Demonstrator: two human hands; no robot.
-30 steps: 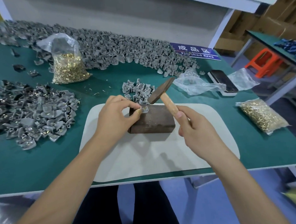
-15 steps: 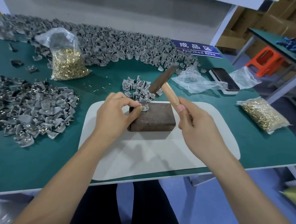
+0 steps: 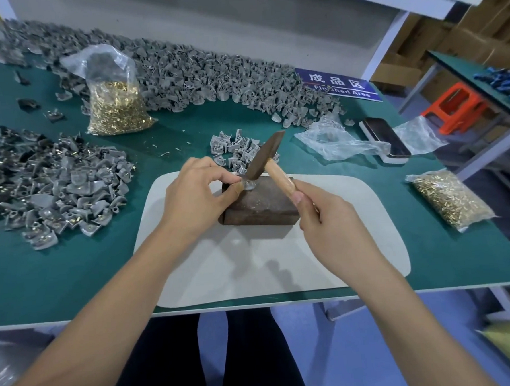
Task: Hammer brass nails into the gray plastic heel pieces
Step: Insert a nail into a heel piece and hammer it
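Observation:
My left hand [image 3: 195,193] pinches a small gray heel piece [image 3: 248,185] on the top edge of a rusty metal block [image 3: 260,204]. My right hand [image 3: 328,222] grips the wooden handle of a hammer [image 3: 265,159]. The dark hammer head is down on the heel piece. The block sits on a white mat [image 3: 252,261]. A small heap of gray heel pieces [image 3: 234,147] lies just behind the block. Whether a nail stands in the held piece is hidden by the hammer head.
A bag of brass nails [image 3: 114,107] stands at the back left and another bag of brass nails [image 3: 448,197] lies right. Heel pieces with nails [image 3: 53,187] are piled at left, a long gray pile [image 3: 205,76] runs along the back. A phone [image 3: 385,140] and plastic bags lie right.
The hammer head was raised above the block half a second ago and has come down onto the heel piece. My left hand has kept its pinch on the piece.

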